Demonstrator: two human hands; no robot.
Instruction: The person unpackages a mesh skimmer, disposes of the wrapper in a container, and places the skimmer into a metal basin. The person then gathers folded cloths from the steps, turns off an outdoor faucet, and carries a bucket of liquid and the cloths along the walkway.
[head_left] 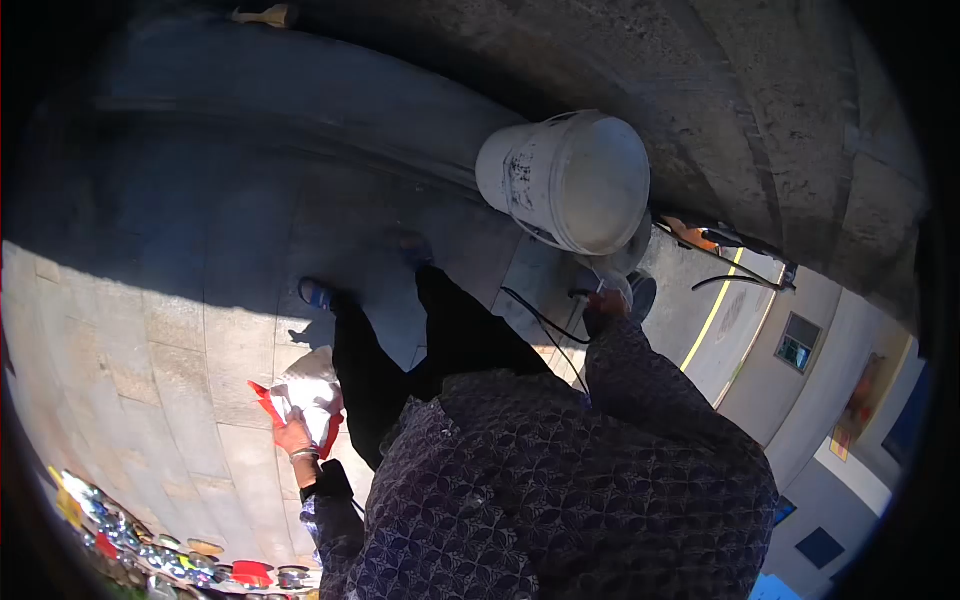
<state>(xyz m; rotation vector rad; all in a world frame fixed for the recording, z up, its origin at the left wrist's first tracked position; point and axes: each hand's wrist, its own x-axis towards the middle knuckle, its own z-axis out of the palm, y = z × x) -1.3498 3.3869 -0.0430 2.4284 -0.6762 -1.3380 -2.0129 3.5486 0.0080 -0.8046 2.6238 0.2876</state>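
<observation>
My left hand [293, 436] is closed on a white and red bag or cloth [312, 400] in the sunlight, left of my legs. On its wrist are a bracelet and a dark band. My right hand [608, 304] is partly in shadow, its fingers closed on something pale and translucent that I cannot make out. Just beyond it is a white bucket [520, 178] with print on its side and a thin handle, tilted in view, its pale round end turned toward the right.
Black cables [545, 318] run near my right hand. My sandaled feet [316, 293] stand on paving slabs [180, 350]. A rough grey wall or ledge [740, 110] lies beyond the bucket. Many metal and coloured items [252, 573] line the lower left. A road with a yellow line [712, 308] is right.
</observation>
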